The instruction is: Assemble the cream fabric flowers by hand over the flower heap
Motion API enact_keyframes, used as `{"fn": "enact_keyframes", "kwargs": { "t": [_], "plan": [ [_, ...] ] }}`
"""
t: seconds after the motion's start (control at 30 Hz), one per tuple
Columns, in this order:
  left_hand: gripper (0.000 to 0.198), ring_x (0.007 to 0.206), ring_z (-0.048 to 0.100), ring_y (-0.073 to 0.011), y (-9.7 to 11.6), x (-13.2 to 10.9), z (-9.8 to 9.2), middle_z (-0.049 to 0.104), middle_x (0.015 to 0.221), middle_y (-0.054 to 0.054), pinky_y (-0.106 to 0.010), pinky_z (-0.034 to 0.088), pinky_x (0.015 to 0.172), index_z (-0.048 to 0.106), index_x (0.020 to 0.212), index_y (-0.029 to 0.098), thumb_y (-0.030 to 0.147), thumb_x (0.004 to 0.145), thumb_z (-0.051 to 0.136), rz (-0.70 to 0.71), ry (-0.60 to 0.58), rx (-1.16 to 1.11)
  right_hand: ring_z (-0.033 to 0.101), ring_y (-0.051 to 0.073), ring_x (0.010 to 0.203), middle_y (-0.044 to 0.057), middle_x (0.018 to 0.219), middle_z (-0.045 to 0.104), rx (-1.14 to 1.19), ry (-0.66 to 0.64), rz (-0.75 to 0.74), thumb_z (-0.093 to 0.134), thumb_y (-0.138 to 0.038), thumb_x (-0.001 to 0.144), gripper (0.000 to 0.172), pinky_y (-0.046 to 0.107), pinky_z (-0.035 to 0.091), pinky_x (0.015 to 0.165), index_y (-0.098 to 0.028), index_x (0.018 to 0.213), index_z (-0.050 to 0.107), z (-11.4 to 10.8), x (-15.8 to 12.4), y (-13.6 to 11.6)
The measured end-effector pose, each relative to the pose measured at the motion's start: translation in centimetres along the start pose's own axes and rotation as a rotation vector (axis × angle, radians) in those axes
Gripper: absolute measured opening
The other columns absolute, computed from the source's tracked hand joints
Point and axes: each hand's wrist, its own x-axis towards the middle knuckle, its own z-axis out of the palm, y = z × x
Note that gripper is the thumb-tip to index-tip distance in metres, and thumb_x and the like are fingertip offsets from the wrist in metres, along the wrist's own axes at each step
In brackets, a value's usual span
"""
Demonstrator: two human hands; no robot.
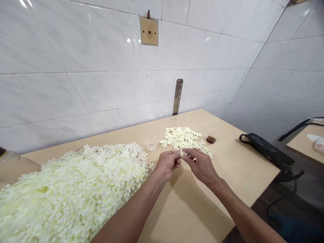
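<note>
My left hand (167, 163) and my right hand (199, 164) meet above the wooden table (243, 168), fingertips pinched together on one small cream fabric flower (182, 153). A big heap of the same cream flowers (71, 189) lies to the left, right beside my left forearm. A smaller, flatter patch of flowers (183, 137) lies just beyond my fingers.
A small clear cup (152, 145) stands between the two flower piles. A small cup of brown liquid (211, 138) sits right of the far patch. A black bag (265, 148) hangs off the table's right edge. White tiled walls close the back and right.
</note>
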Motion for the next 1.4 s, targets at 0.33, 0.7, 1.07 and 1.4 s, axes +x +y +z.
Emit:
{"fn": "enact_keyframes", "kwargs": {
  "t": [0.33, 0.7, 1.07, 1.4],
  "plan": [
    [0.02, 0.043, 0.048, -0.0083, -0.7, -3.2, -0.8, 0.056, 0.052, 0.0, -0.02, 0.033, 0.041, 0.063, 0.067, 0.012, 0.028, 0.074, 0.072, 0.03, 0.129, 0.08, 0.061, 0.014, 0.05, 0.002, 0.078, 0.069, 0.088, -0.243, 0.084, 0.05, -0.043, 0.097, 0.027, 0.027, 0.051, 0.05, -0.021, 0.102, 0.064, 0.5, -1.5, -1.4],
    [0.028, 0.046, 0.054, -0.0104, -3.6, -5.6, -0.7, 0.062, 0.056, -0.003, -0.022, 0.043, 0.046, 0.061, 0.072, 0.013, 0.038, 0.075, 0.072, -0.049, 0.082, 0.058, 0.064, 0.019, 0.079, 0.007, 0.097, 0.065, 0.098, -0.241, 0.051, 0.051, -0.032, 0.098, 0.024, 0.033, 0.054, 0.072, -0.021, 0.117, 0.062, 0.7, -5.8, -1.8],
    [0.04, 0.042, 0.039, -0.0048, -3.0, -8.0, -4.4, 0.053, 0.049, 0.003, -0.017, 0.03, 0.04, 0.063, 0.07, 0.012, 0.044, 0.059, 0.086, -0.121, 0.141, -0.12, 0.059, 0.017, 0.076, 0.004, 0.091, 0.057, 0.124, -0.381, -0.02, 0.051, -0.026, 0.099, 0.02, 0.03, 0.051, 0.072, -0.022, 0.116, 0.061, 2.3, -4.8, -5.3],
    [0.037, 0.034, 0.029, -0.0064, -4.1, -9.1, -5.4, 0.045, 0.042, 0.007, -0.019, 0.019, 0.034, 0.062, 0.076, 0.017, 0.053, 0.076, 0.069, 0.011, 0.305, 0.088, 0.057, 0.017, 0.071, 0.006, 0.084, 0.059, -0.015, -0.512, -0.253, 0.041, -0.013, 0.1, 0.018, 0.027, 0.046, 0.064, -0.017, 0.096, 0.058, 4.4, -4.2, -5.3]
  ]
}}
